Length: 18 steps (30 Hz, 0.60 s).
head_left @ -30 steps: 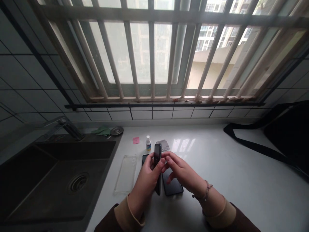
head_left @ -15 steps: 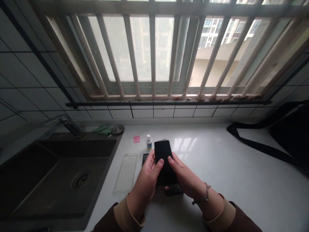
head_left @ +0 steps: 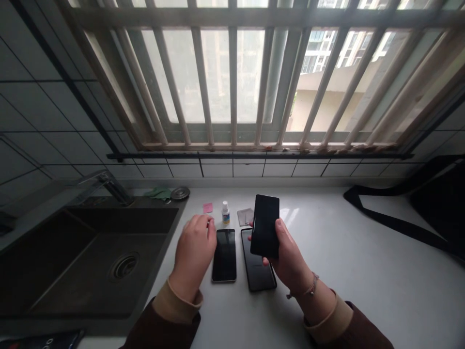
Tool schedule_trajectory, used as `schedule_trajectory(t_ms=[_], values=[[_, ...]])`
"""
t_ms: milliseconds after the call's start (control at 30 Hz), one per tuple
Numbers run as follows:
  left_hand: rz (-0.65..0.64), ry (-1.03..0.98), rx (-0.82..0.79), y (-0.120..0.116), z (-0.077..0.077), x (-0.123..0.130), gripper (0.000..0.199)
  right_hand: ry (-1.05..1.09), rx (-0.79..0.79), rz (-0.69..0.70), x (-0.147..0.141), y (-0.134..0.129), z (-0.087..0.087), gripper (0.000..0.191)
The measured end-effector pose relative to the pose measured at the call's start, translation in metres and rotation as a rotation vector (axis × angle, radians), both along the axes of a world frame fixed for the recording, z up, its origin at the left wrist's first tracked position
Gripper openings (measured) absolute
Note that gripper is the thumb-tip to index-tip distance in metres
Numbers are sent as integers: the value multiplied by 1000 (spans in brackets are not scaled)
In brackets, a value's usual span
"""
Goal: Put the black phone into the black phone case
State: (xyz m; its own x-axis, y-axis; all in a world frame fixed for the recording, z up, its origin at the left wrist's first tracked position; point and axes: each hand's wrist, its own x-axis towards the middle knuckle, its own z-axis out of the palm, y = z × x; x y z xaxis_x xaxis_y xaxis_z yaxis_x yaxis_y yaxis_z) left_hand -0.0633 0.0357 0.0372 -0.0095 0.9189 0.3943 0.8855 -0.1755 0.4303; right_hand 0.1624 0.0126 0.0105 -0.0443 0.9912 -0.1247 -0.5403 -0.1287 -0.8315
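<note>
My right hand (head_left: 290, 257) is wrapped round a black phone (head_left: 266, 225), held upright above the counter. Beneath it, partly covered, lies a black phone case (head_left: 259, 274). Just left of that a second dark phone (head_left: 224, 257) lies flat. My left hand (head_left: 196, 249) hovers at this phone's left side with its fingers curled together; whatever they may hold is hidden. Behind the flat phone a small white bottle (head_left: 225, 213) stands upright, with a pink note (head_left: 208, 208) to its left. A grey square packet (head_left: 245, 217) lies behind the case.
A dark sink (head_left: 87, 264) with a faucet (head_left: 114, 188) fills the left side. A green cloth (head_left: 159, 193) and a metal strainer (head_left: 180, 193) sit at its back edge. A black bag (head_left: 438, 198) with a strap lies at the right. Window bars rise behind the counter.
My left hand has let go of the black phone and moved left, over where the clear case lay in view. My right hand has lifted the phone up and rightward, uncovering the black case.
</note>
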Motion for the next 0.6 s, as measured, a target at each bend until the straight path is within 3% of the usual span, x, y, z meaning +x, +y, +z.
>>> schedule_trajectory(t_ms=[100,167,300,600], values=[[294,378,-156,7,0,-25,30,-18,36,-89,3,2,1,58],[372,459,-300,9,-4,-37,34,-18,36,-127,3,3,0,60],[355,437,-475,11,-11,-45,36,-12,36,-150,3,5,-1,59],[339,416,-461,11,-13,-43,30,-94,-25,-154,4,5,3,57]])
